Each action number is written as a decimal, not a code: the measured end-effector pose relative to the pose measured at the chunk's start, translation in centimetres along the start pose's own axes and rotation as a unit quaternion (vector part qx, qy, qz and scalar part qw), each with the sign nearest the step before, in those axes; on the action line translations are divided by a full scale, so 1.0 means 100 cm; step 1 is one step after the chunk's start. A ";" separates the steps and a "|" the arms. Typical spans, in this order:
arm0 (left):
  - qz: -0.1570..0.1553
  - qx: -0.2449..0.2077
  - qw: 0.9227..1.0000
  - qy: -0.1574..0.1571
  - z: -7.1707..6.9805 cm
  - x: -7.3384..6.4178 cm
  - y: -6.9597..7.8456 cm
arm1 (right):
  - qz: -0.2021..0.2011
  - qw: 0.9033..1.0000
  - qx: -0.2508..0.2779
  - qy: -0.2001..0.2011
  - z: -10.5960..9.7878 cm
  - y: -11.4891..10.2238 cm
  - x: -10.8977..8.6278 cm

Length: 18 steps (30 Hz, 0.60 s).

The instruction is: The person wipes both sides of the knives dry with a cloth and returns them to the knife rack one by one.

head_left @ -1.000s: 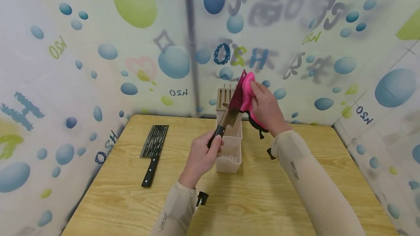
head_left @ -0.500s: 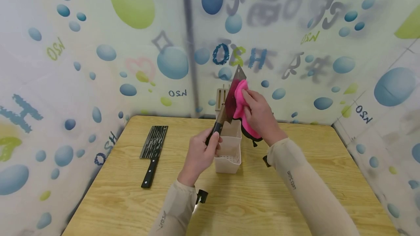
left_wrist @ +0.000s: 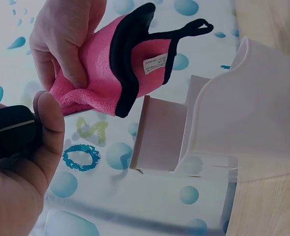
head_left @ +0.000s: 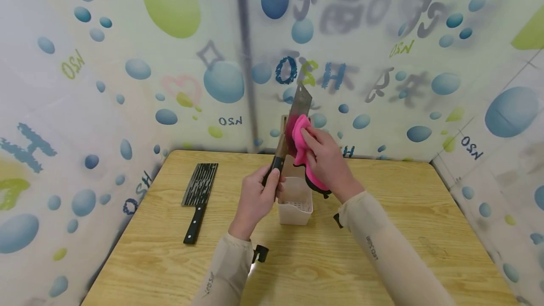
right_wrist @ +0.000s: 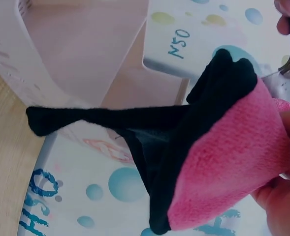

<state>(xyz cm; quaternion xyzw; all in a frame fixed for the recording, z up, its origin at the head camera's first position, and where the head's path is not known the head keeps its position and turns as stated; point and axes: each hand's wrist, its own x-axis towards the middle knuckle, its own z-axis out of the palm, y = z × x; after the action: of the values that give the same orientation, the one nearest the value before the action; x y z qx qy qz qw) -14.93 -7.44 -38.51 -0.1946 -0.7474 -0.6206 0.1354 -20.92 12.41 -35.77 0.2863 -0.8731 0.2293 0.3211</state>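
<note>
My left hand (head_left: 256,197) grips the black handle of a kitchen knife (head_left: 302,100), its broad blade tilted up and away from me. In my right hand (head_left: 330,164) is a pink cleaning cloth (head_left: 300,137) with black trim, pinched against the lower part of the blade, which it partly hides. The right wrist view shows the fuzzy cloth (right_wrist: 228,162) with its black edging and hanging loop. Behind both hands stands a pale knife holder (head_left: 295,213), its slotted back part mostly covered by the knife.
A black cleaver (head_left: 200,189) with a striped blade lies on the wooden table (head_left: 144,249) to the left. The patterned wall (head_left: 191,107) rises right behind the table's far edge.
My right hand has slid the cloth left and down along the blade toward the handle, baring the blade's tip. The knife has shifted slightly left in my left hand.
</note>
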 end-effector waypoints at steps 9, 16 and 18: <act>-0.032 -0.036 0.999 0.004 -0.001 0.001 -0.004 | -0.050 0.999 -0.010 0.012 0.003 -0.010 -0.008; -0.061 -0.073 0.995 -0.001 -0.002 0.002 -0.005 | -0.093 0.995 -0.020 0.027 0.003 -0.017 -0.010; -0.066 -0.079 0.995 0.000 -0.002 0.002 -0.004 | -0.098 0.994 -0.024 0.028 0.002 -0.021 -0.009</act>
<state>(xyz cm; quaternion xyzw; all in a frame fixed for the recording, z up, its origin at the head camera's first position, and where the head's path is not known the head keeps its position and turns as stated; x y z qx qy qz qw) -15.29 -7.69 -38.74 -0.1554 -0.7073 -0.6852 0.0782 -19.06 11.14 -36.09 0.3563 -0.8365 0.1835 0.3736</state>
